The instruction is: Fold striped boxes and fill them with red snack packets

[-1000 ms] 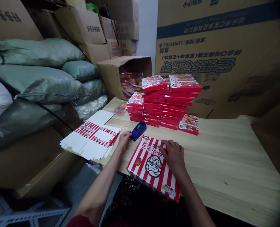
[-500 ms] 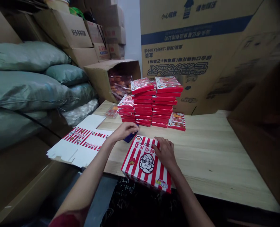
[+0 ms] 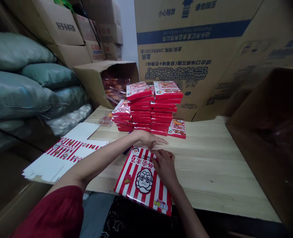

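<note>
A red-and-white striped box (image 3: 138,180) with a cartoon face lies at the near edge of the wooden table (image 3: 210,165), overhanging it. My right hand (image 3: 164,165) rests on the box's far right part, fingers curled onto its top. My left hand (image 3: 150,140) reaches across just beyond the box's far edge, fingers stretched out flat and pointing right. It covers most of a blue tape dispenser, of which only a dark sliver shows by my wrist.
Stacks of red boxes (image 3: 151,107) stand at the table's middle back. Flat unfolded striped cartons (image 3: 64,153) lie at the left. An open cardboard box (image 3: 104,81), grey-green sacks (image 3: 24,92) and large cartons (image 3: 186,49) surround the table; a brown carton (image 3: 272,132) stands at the right.
My left hand has moved right from the blue tape dispenser to the far edge of the striped box. My right hand stays on the box. The view has shifted right.
</note>
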Tool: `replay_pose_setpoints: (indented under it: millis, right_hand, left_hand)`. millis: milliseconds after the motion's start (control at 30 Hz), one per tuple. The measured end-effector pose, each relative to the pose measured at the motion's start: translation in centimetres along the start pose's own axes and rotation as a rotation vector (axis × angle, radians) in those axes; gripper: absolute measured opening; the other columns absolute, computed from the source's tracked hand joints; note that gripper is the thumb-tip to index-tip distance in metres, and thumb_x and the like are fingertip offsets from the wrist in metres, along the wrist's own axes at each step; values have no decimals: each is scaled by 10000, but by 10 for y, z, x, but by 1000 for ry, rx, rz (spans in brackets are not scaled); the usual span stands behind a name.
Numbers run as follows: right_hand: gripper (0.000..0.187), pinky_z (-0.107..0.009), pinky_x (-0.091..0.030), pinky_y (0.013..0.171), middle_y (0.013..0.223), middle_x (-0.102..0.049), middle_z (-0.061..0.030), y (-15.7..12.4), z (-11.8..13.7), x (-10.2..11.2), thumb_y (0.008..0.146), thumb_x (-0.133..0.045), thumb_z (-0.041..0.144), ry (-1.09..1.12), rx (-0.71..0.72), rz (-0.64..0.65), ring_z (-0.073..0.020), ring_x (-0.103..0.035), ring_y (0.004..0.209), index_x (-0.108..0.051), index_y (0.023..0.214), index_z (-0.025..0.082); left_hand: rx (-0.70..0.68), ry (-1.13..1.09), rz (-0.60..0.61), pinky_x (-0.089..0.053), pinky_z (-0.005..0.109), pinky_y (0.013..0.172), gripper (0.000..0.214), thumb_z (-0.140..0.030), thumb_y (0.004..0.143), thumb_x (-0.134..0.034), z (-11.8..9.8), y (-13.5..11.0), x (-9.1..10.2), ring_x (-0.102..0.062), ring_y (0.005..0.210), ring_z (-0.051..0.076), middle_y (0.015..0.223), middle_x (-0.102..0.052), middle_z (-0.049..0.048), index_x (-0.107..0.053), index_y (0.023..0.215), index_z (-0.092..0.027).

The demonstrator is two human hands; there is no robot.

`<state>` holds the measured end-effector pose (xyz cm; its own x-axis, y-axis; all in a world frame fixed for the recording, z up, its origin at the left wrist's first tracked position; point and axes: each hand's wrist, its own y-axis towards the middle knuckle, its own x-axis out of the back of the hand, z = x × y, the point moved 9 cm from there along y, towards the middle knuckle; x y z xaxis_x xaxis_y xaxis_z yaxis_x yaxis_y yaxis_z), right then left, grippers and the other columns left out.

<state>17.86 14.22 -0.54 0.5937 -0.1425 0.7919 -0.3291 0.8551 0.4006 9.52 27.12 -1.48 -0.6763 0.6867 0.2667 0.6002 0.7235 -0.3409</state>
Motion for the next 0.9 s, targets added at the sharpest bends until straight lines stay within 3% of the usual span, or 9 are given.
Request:
replay_pose_setpoints:
  millis: [67, 133, 300, 433, 600, 733, 800, 900]
  right_hand:
    - [218, -449, -276, 1042, 1103, -713, -56, 0, -1, 0, 1000, -561, 212, 7, -4, -8, -247, -603, 1075, -734, 1096, 302]
    - [220, -452, -276, 1041, 1094, -716, -58, 0, -1, 0, 1001, -570, 211, 1, -13, -14, -248, -600, 1072, -756, 1065, 308]
    - [218, -471, -280, 1036, 1094, -714, -74, 1, -1, 0, 1013, -572, 233, -4, -18, 0, -259, -595, 1066, -777, 1026, 306]
    - [232, -473, -287, 1040, 1110, -718, -81, 2, 1, 2, 1022, -556, 233, 12, -11, 8, -258, -597, 1073, -776, 1030, 305]
    - [227, -477, -291, 1047, 1132, -719, -82, 2, -1, -1, 1020, -568, 234, -3, -15, 28, -260, -605, 1097, -772, 1084, 309]
    - [214, -485, -286, 1060, 1157, -710, -84, 0, -3, -3, 1023, -578, 261, 24, -5, 62, -264, -607, 1114, -761, 1125, 303]
    - [220, -497, -282, 1069, 1183, -707, -88, -1, -3, -4, 1025, -575, 272, 38, 5, 86, -269, -606, 1129, -755, 1148, 302]
    - [215, -523, -286, 1082, 1161, -707, -87, 0, -5, -2, 1017, -587, 267, 43, -28, 93, -272, -620, 1116, -767, 1130, 292]
  left_hand:
    - [-87, 8, -191, -352, 278, 399, 458, -34, 449, -665, 6, 8, 19, -536, 376, 201, 466, -607, -60, -808, 812, -273]
    - [-129, 34, -277, -352, 284, 408, 386, -54, 446, -679, 12, 14, 29, -513, 368, 201, 437, -575, -56, -794, 740, -275]
    - [-89, 65, -180, -453, 321, 514, 363, -35, 416, -806, 23, 32, 30, -570, 467, 230, 509, -630, -27, -770, 696, -264]
    - [-83, 61, -138, -508, 356, 593, 328, -134, 442, -923, 30, 31, 36, -620, 545, 254, 567, -655, -6, -740, 686, -255]
    - [-110, 32, -104, -480, 300, 527, 394, -253, 408, -984, 34, 13, 38, -571, 476, 190, 526, -608, -46, -708, 690, -260]
    - [-142, 28, 4, -489, 276, 561, 369, -265, 433, -985, 26, -9, 23, -636, 579, 194, 620, -689, -3, -732, 698, -223]
    - [-148, 45, 52, -477, 257, 599, 314, -262, 477, -970, 25, -21, 14, -643, 620, 183, 650, -710, 16, -744, 680, -184]
    - [-142, 59, 29, -436, 243, 618, 297, -366, 606, -916, 33, -40, 6, -596, 620, 151, 638, -678, 15, -729, 650, -140]
